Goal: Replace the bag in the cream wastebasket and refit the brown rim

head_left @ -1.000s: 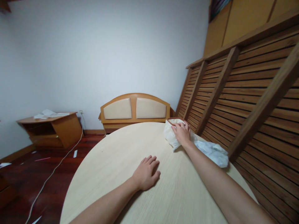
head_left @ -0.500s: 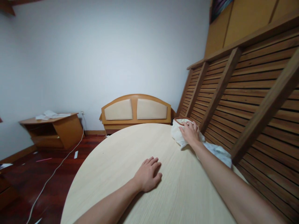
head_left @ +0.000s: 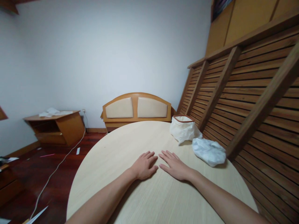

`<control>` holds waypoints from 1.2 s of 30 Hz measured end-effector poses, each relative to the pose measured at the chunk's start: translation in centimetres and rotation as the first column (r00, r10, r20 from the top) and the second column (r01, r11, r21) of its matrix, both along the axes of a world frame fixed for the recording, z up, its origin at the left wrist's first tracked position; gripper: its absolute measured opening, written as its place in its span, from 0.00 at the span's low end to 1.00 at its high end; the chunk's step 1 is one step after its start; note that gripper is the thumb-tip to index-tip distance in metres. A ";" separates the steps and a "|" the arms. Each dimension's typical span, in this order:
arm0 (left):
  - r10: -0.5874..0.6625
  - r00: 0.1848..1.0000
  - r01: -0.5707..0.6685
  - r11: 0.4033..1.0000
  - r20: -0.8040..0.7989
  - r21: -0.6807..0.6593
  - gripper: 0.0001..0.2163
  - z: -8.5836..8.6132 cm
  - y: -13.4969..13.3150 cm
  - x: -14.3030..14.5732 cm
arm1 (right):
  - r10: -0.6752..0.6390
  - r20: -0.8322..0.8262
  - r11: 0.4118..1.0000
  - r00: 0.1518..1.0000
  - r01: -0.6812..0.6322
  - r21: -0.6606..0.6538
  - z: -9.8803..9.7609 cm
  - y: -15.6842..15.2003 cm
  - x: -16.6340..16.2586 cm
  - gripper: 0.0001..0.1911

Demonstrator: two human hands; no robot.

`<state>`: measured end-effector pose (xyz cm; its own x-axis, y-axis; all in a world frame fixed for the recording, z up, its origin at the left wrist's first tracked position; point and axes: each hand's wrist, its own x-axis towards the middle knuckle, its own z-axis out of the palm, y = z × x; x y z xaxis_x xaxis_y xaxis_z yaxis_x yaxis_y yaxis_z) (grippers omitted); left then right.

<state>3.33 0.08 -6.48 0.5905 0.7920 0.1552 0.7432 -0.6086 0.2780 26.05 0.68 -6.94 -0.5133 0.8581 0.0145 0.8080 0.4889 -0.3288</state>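
Note:
My left hand [head_left: 144,165] lies palm down on the pale round table [head_left: 112,155], fingers stretched out and holding nothing. Close beside it, a small gap apart, my right hand [head_left: 174,166] rests flat as well, its fingers slightly spread. Toward the table's far right edge stands a white cloth basket [head_left: 183,130] with a brown rim, its opening facing up and its sides wrinkled. A crumpled whitish plastic bag [head_left: 209,151] lies in front of it, to the right of my right hand. What the basket holds inside cannot be made out.
Slatted wooden panels [head_left: 259,93] lean along the right side, close to the table. Beyond the table is a padded headboard [head_left: 135,105]. At left, a low wooden cabinet [head_left: 70,127] carries white papers, and a white cable [head_left: 54,172] trails over the dark red floor.
My right hand has let go of the white basket and come back to the table beside my left hand. The basket stays at the far right. The view has shifted slightly.

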 end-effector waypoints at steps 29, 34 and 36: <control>-0.025 0.997 0.024 1.000 -0.075 -0.015 0.27 0.0 -0.2 -0.3 | 0.105 -0.026 0.994 0.994 -0.106 -0.026 1.1 0.4 1.3 0.39; -0.042 0.994 0.037 0.998 -0.100 -0.048 0.26 2.5 -0.5 -0.1 | 0.114 -0.043 0.976 0.993 -0.103 0.193 1.9 1.8 1.6 0.27; -0.081 0.985 0.065 0.992 -0.151 -0.112 0.24 5.3 -1.6 -0.3 | 0.073 -0.066 0.945 0.995 -0.048 0.323 2.7 3.2 1.9 0.22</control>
